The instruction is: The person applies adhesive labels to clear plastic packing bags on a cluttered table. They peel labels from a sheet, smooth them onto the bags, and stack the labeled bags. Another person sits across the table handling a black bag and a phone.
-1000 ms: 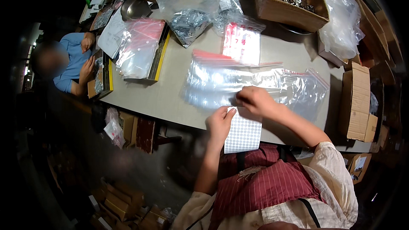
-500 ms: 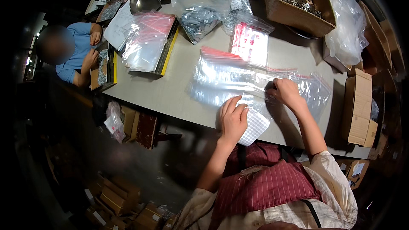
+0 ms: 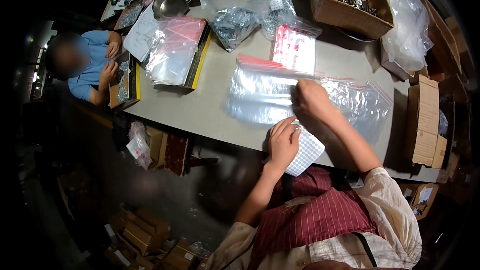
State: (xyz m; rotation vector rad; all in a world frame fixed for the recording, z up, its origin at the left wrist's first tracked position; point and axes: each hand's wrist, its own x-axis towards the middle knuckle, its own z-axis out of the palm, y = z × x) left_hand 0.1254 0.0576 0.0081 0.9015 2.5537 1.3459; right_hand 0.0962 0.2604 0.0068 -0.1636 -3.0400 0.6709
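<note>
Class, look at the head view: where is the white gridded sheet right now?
The white gridded sheet lies at the table's near edge, low and centre-right, under the left hand, just below the clear zip bags that the right hand touches.

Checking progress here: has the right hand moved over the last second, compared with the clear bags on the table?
Yes. The right hand moved away from the left hand, farther up across the clear bags.

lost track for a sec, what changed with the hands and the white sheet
The right hand left the white dotted sheet and moved up onto the clear zip bags. The left hand stayed pressing the sheet at the table edge.
</note>
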